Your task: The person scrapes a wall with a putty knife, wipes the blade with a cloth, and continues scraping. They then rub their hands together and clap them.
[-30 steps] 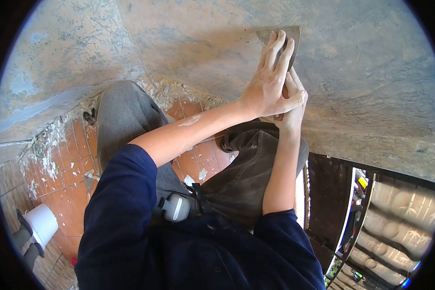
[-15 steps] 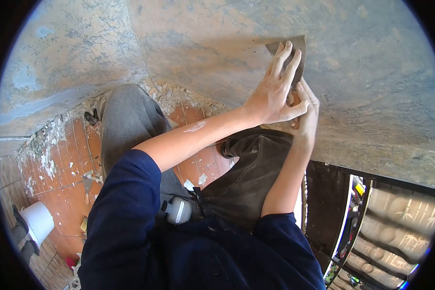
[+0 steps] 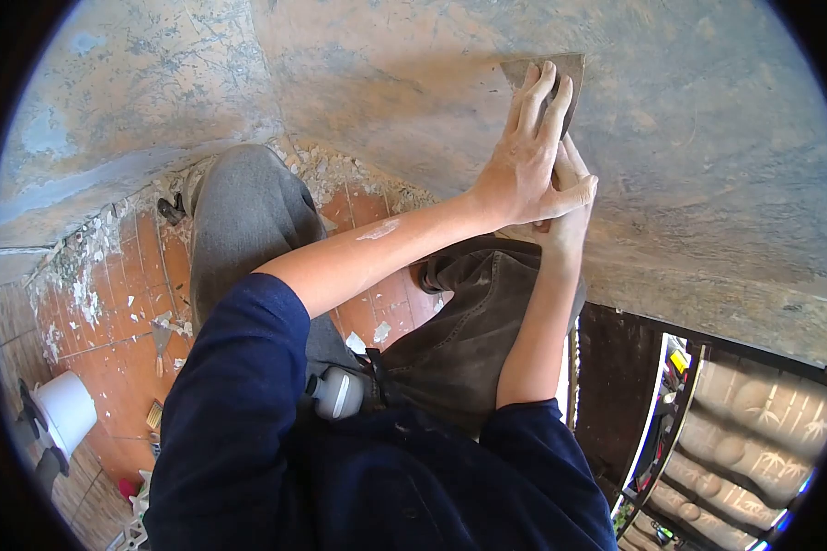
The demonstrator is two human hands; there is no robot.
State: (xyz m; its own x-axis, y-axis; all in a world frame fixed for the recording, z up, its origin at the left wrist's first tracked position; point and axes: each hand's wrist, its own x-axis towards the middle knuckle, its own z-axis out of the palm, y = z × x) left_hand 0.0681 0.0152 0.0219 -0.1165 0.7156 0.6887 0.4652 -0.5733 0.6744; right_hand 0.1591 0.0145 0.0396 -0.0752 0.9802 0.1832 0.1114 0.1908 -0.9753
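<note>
A thin, flat scraper blade lies against the mottled grey-brown wall at the upper middle. My left hand presses on the blade with its fingers stretched and slightly spread, its thumb reaching across my right hand. Just below the blade, my right hand is wrapped round the scraper's handle, which is mostly hidden behind the fingers and the left thumb. Both hands are dusty and touch each other.
Paint flakes litter the orange tiled floor and the wall's foot. A putty knife, a brush and a white bucket are at the left. Right of my legs stands a dark panel beside patterned cushions.
Both hands and the scraper have moved slightly up along the wall. The left thumb now reaches further over the right hand.
</note>
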